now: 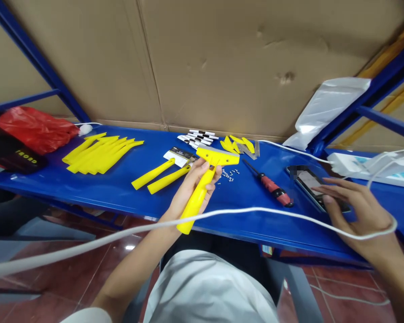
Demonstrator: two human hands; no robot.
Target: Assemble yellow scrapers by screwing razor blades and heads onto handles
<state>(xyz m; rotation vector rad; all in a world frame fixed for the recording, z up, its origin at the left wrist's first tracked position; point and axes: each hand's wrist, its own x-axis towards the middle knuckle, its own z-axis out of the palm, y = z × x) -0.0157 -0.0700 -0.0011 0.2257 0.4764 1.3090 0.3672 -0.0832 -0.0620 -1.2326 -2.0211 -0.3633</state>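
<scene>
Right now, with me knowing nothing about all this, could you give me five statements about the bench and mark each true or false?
1. The left hand holds a yellow scraper. True.
2. A screwdriver lies on the blue table between the left hand and the phone. True.
3. The right hand is gripping the screwdriver. False: its fingers are spread over the phone.
4. The red bag lies at the right end of the table. False: it lies toward the left end.
5. The white cable runs across in front of the scraper's handle. True.
</scene>
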